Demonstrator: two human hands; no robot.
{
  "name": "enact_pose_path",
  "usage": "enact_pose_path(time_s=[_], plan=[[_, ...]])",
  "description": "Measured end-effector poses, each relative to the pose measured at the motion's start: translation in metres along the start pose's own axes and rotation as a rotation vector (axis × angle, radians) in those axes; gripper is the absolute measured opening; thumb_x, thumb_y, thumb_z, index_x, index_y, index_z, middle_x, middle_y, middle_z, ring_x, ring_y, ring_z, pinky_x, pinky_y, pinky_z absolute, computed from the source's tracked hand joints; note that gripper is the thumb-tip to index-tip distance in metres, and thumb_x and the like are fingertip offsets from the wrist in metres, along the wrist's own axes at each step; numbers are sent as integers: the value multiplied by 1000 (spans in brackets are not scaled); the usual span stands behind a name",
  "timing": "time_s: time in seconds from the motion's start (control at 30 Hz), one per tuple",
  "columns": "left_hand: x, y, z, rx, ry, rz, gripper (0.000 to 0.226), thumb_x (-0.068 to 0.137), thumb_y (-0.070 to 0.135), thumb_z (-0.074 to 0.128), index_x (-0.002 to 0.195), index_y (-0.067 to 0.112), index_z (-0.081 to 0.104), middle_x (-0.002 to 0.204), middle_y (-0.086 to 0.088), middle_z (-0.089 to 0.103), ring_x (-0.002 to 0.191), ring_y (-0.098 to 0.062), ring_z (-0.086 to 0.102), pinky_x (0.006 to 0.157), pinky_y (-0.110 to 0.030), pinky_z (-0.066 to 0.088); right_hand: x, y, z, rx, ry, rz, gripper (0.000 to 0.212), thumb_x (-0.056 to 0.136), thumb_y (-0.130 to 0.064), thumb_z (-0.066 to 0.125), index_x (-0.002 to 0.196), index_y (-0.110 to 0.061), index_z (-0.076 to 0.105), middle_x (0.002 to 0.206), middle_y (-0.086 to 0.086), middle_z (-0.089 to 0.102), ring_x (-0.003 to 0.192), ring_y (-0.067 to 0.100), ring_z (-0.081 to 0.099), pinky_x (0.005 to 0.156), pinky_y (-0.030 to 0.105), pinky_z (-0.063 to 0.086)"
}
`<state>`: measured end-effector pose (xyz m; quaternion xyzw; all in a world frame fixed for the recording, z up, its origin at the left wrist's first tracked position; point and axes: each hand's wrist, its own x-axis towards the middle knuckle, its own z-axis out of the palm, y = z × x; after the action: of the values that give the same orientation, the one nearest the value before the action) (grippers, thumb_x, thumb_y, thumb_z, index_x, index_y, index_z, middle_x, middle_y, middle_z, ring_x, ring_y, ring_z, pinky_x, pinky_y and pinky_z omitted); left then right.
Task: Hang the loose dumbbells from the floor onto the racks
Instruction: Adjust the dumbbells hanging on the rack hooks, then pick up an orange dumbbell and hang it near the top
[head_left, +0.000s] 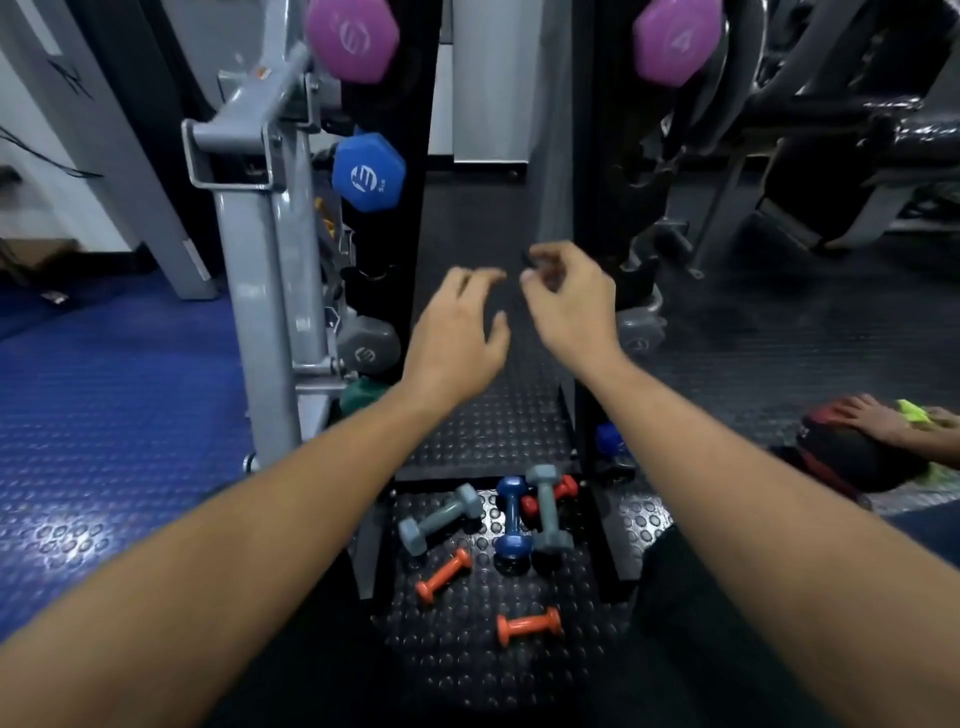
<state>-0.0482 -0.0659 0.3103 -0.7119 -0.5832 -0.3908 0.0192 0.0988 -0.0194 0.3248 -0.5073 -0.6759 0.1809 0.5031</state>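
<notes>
Several loose dumbbells lie on the black studded floor between my forearms: a grey one (440, 518), a blue one (513, 525), a second grey one (548, 509) over a red one (563, 491), and two orange ones (444, 574) (529, 625). My left hand (457, 338) and my right hand (571, 306) hover in the air ahead of them, between the two black racks (415, 234) (597, 208), fingers loosely curled and holding nothing. Purple (352, 39) (678, 44), blue (370, 172) and grey (369, 345) dumbbells hang on the racks.
A grey machine frame (260, 260) stands left of the left rack on blue matting (104, 441). Black gym machines fill the right background. Another person's hand (878, 418) rests on a black-red bag (852, 457) at the right edge.
</notes>
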Motion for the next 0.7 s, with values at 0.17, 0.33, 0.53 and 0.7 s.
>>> enact_pose_path(time_s=[0.17,0.33,0.53,0.7], plan=[[-64,-53,64,80,-147,-302,44,97,30,56,140,22,51,127,-3,50,103,-30,64,83,-42,54,-51,65,46,-123,-159,112,23,91,-29,66,113,-22,72,93,-4,71,87,11,65,87,27,52],[-140,-93,116,163,-422,-581,37,95,25,55,130,15,50,128,-12,51,109,-39,62,80,-46,49,-107,131,108,-277,-498,227,28,90,-29,65,117,-21,71,108,3,69,96,20,68,93,33,55],[-232,-137,175,165,-731,-968,65,94,37,63,146,15,31,130,-16,55,115,-38,61,84,-44,48,-171,201,162,-389,-835,346,32,97,-29,60,121,-12,70,117,13,71,106,31,66,87,39,56],[-276,-174,218,128,-906,-1198,96,90,29,65,161,22,3,132,-18,61,119,-35,62,89,-42,50,-198,242,209,-390,-986,451,29,95,-25,64,120,-12,70,115,12,73,108,31,67,84,31,52]])
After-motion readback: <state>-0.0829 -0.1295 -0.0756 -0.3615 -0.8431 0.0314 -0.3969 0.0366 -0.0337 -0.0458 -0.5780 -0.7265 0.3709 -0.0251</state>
